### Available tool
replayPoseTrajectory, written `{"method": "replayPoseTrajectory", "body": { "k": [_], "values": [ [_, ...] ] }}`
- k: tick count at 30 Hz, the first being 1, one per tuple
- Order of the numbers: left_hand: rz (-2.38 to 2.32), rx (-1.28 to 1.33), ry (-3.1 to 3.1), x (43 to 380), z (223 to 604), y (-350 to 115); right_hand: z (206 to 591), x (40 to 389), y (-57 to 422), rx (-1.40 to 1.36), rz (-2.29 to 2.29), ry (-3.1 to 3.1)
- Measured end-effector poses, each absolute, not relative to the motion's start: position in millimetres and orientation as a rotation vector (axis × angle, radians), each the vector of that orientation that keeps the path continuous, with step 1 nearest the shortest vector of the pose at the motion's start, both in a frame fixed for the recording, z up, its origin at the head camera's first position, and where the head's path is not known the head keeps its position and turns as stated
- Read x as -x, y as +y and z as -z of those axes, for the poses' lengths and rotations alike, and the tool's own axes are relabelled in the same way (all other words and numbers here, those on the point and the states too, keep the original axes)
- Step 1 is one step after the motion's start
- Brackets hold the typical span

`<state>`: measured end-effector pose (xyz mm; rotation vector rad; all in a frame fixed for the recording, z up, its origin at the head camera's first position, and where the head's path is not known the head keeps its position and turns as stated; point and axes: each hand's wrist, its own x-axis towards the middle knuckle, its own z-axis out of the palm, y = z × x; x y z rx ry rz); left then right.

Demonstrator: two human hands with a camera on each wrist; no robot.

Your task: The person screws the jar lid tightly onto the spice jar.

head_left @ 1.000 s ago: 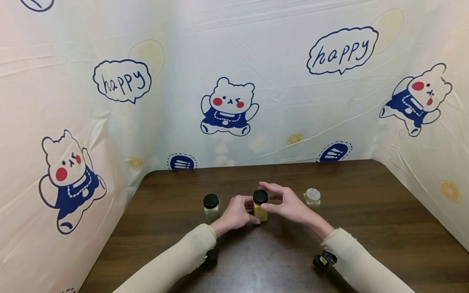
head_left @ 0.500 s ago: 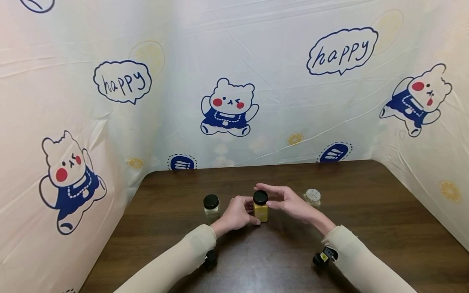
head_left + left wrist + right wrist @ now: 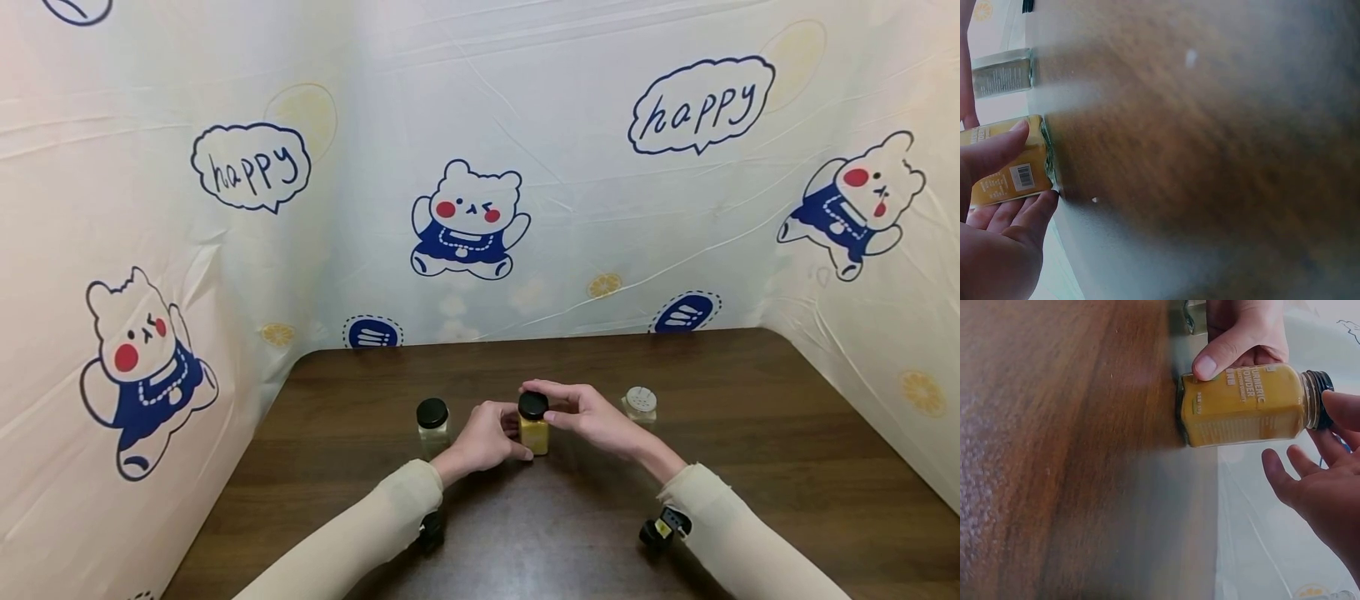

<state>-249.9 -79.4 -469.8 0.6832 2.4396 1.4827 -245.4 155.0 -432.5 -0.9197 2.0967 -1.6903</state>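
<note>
A glass jar of yellow turmeric powder, labelled so in the right wrist view, stands upright on the table with its black screw lid on. My left hand grips the jar's body from the left, thumb across the near face and fingers behind, as the left wrist view also shows. At the lid, my right hand pinches the black rim between thumb and fingers from the right. Its other fingers spread loosely beside the jar's neck.
Left of the jar stands a similar glass jar with a black lid, partly behind the left wrist. A jar with a pale perforated top is on the right. Printed cloth hangs behind the wooden table.
The right thumb has shifted from the front of the jar to the lid's right side, and the right fingers have moved slightly left around the lid. The left hand and jar stay put.
</note>
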Motion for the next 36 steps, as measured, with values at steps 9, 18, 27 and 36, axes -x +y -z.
{"method": "replayPoseTrajectory", "body": {
  "k": [9,18,27,36],
  "values": [
    [-1.481,-0.692,2.448,249.6,469.8,-79.2,432.9,242.7,155.4,0.937,1.682,2.163],
    [-1.482,-0.701,2.454,249.5,469.1,-78.6,432.7,240.6,154.1,0.993,1.639,2.29],
    [-1.456,-0.7,2.475,249.3,467.9,-78.7,435.9,242.3,153.6,1.061,1.526,2.448],
    [-1.447,-0.698,2.483,249.0,467.9,-78.5,433.7,242.0,153.4,1.11,1.486,2.49]
  ]
}}
